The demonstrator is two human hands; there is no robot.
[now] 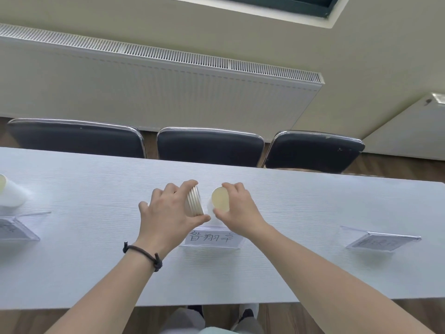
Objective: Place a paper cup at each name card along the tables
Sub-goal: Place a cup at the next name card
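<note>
Paper cup (219, 200) is pinched at its rim by the right hand (237, 208), just behind the middle name card (212, 238) on the table (96, 261). Nested cups (193, 201) are gripped sideways in the left hand (168, 213), both forearms extended forward.

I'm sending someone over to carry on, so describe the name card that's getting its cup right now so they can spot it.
On the long grey table, three clear name card stands sit along the near side. It is the middle name card, just below the left hand and right hand. Only its handwritten characters read clearly.
</note>
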